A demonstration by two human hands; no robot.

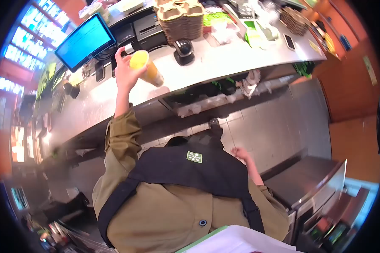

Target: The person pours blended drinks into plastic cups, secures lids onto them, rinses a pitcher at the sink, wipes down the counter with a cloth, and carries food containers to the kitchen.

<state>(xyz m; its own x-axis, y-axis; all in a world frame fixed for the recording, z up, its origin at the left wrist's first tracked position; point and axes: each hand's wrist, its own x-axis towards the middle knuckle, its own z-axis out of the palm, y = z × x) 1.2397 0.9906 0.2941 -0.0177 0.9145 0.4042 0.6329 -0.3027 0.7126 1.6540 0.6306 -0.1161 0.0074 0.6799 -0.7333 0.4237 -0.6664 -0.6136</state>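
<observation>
Yellow cup (153,74) in L hand (128,73), gripped side part hidden, btm unclear.

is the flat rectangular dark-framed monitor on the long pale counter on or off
On: the monitor's screen glows bright blue, with faint markings across it, too blurred to read.

this looks like the staff side of a drinks shop or café. a long service counter (223,57) carries a lit monitor (85,41), black printer-like machines (147,31), a tall stack of moulded cardboard cup carriers (182,26) and a small black device (183,50) that resembles a scanner. a cup (149,71) of yellow-orange drink, the wearer's dark apron (169,166) with its green badge (194,157) and the tiled floor (251,122) show it too.
</observation>
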